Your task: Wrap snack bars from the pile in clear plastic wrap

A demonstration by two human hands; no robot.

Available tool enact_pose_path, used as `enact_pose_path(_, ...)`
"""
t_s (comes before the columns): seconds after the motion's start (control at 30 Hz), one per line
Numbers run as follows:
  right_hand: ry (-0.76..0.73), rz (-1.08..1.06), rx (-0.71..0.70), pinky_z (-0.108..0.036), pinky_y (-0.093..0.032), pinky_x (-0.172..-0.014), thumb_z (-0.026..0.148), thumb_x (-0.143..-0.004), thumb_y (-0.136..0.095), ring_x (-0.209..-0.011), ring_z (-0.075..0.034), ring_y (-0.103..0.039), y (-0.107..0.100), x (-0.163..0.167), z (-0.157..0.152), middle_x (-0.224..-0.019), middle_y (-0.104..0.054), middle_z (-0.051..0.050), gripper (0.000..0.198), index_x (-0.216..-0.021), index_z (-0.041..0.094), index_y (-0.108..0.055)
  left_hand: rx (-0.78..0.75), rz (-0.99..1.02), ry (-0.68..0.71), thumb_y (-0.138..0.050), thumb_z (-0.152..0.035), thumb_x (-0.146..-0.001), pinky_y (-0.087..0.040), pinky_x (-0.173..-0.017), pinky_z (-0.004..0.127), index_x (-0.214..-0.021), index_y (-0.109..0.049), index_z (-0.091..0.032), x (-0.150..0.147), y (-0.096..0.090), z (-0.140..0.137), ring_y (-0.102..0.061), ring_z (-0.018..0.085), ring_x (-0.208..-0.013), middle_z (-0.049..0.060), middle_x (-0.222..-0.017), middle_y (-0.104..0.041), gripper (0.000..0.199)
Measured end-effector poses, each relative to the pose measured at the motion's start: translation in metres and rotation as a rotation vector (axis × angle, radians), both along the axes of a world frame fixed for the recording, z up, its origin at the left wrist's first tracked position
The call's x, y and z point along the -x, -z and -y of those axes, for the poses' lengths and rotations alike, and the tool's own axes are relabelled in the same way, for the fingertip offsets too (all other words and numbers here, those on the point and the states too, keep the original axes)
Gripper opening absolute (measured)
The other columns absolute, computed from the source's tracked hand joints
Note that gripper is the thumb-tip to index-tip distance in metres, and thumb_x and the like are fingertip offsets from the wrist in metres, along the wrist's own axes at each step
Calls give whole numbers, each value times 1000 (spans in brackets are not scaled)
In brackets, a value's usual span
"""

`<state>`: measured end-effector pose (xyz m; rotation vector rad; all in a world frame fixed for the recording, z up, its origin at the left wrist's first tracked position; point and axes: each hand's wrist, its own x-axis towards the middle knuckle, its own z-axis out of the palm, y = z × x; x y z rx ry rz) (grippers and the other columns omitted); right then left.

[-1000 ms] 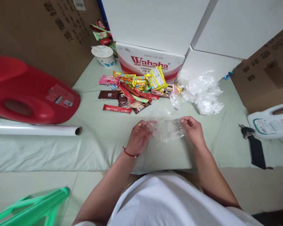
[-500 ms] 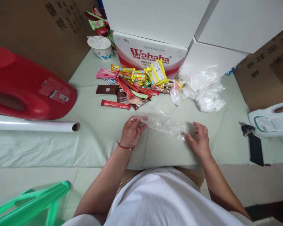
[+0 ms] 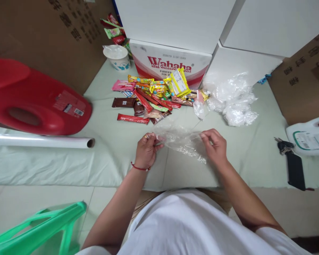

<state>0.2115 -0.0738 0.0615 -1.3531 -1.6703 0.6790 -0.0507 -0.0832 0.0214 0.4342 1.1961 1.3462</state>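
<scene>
A clear plastic bag (image 3: 182, 141) stretches between my two hands, just above the cloth-covered table. My left hand (image 3: 146, 149) pinches its left end between thumb and fingers. At the other end, my right hand (image 3: 214, 146) has thumb and fingertips closed on the bag's upper right edge. Beyond the bag lies a heap of wrapped snacks (image 3: 151, 95) in red, yellow, pink and brown packets. One red snack bar (image 3: 133, 118) lies at the heap's near left side. A pile of crumpled clear bags (image 3: 235, 102) sits to the right of the snacks.
A red jug (image 3: 42, 102) and a white roll (image 3: 42, 141) lie at the left. Behind stand a paper cup (image 3: 117, 58) and a Wahaha box (image 3: 170, 60). Keys with a black case (image 3: 295, 170) and a white bottle (image 3: 309, 136) are at right; a green stool (image 3: 42, 226) stands below.
My right hand has moved up and left, and its fingers have closed on the bag's edge. The left hand keeps its hold. The view has shifted slightly.
</scene>
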Motion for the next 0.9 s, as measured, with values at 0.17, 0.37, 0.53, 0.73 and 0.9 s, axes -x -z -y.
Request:
enact_pose_path(0.17,366,-560,340,-25,-29,-44,57,-82,-82,-50,-9,-38,5,-16,1,-65,-54,4,38,-80,23,-66,80,-28,0,-92,-55,-67,-47,-44,16,-79,-55,-22,10,-14,8,-71,14,-66,-4,-70,-65,51)
enact_pose_path(0.37,379,-552,547,-22,-22,-38,61,-68,-90,-44,-5,-36,16,-36,-4,-64,-55,5,50,-79,19,-66,215,-93,43,-94,-55,-63,-41,-39,16,-79,-60,-20,26,-31,53,-69,13,-59,-1,-71,-69,52)
enact_pose_path(0.53,232,-423,610,-22,-22,-37,63,-69,-86,-42,-6,-37,32,-39,-20,-62,-56,5,50,-79,19,-64,432,-122,77,-94,-67,-53,-40,-42,18,-80,-58,-19,31,-34,109,-69,14,-59,0,-73,-70,66)
enact_pose_path(0.73,61,-148,545,-24,-30,-45,57,-82,-73,-45,-10,-40,44,-38,-55,-54,-54,5,39,-81,18,-68,452,-551,180,-77,-72,-71,-35,-46,22,-82,-61,-20,49,-36,157,-53,11,-50,-2,-63,-62,56)
enact_pose_path(0.9,-27,2,473,-25,-34,-53,51,-86,-67,-51,-11,-44,40,-32,-73,-56,-57,3,34,-83,18,-70,-23,-1331,-14,-61,-42,-97,-48,-63,29,-94,-66,-23,49,-70,137,-60,15,-65,0,-77,-67,19)
